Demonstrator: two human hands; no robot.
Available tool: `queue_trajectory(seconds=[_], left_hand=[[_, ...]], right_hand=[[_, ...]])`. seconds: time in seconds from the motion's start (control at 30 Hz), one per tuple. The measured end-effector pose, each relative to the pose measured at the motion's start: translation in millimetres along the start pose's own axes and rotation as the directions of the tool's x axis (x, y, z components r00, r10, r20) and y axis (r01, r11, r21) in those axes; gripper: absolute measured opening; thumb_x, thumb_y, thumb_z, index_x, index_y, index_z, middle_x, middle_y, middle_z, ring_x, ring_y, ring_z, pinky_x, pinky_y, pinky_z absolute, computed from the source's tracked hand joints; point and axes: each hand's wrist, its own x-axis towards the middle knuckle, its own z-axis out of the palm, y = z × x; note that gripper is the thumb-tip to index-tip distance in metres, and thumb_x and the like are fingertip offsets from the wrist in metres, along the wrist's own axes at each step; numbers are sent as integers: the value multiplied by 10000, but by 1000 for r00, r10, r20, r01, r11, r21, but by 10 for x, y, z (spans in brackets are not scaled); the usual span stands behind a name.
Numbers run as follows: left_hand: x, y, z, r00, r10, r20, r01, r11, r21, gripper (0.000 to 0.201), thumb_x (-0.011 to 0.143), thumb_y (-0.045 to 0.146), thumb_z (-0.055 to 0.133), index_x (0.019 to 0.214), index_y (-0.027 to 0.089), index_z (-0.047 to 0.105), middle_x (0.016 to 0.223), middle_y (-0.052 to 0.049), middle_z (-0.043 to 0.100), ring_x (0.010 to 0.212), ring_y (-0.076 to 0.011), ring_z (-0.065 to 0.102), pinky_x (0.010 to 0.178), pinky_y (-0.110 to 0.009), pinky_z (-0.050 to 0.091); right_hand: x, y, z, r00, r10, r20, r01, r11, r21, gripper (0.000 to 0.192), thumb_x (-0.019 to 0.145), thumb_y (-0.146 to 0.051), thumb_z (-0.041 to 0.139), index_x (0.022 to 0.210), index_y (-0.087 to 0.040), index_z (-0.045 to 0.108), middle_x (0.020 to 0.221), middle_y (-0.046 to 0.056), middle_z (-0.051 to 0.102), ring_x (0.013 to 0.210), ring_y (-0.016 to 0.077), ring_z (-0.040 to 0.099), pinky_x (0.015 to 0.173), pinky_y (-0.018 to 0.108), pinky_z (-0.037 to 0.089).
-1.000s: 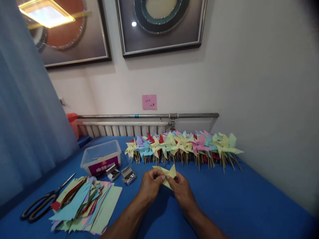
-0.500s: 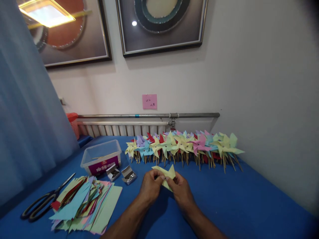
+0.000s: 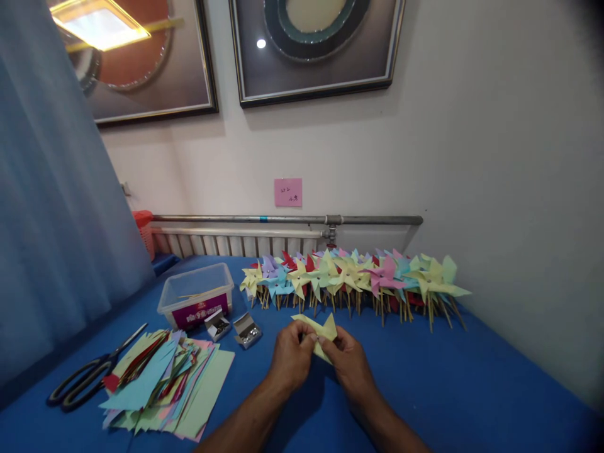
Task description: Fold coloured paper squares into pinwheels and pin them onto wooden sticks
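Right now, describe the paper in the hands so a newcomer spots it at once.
On the blue surface, find the long row of pinwheels. Just on the near side of it, the left hand and right hand pinch a pale yellow folded paper. Unlike the pinwheels behind, which have sticks below them, it shows no stick and is held in fingers.

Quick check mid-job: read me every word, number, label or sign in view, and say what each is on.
"252": handwritten, as best I can read it, on the pink note.
Second handwritten line, same note: too small to read.
White characters on the purple label of the clear tub: too blurred to read.
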Motion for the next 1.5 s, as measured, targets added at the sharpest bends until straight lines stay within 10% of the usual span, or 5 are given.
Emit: queue_trajectory(seconds=[1.03, 1.5], left_hand=[[-65, 59, 27, 995, 39, -88, -36, 999, 37, 74, 742, 133, 570, 696, 188, 589, 651, 28, 578, 633, -133, 509, 636, -246, 369], [-55, 5, 9, 990, 75, -121, -80, 996, -34, 59, 753, 163, 595, 799, 199, 598, 702, 26, 592, 671, -139, 533, 673, -248, 407]], right_hand=[[5, 33, -13, 1000, -16, 11, 17, 998, -58, 363, 670, -523, 793, 764, -193, 677, 656, -2, 668, 605, 173, 567, 559, 263, 429], [84, 179, -3, 990, 128, 51, -136, 967, 217, 468, 573, -456, 910, 917, -177, 758, 735, 42, 773, 614, 208, 678, 636, 311, 521]])
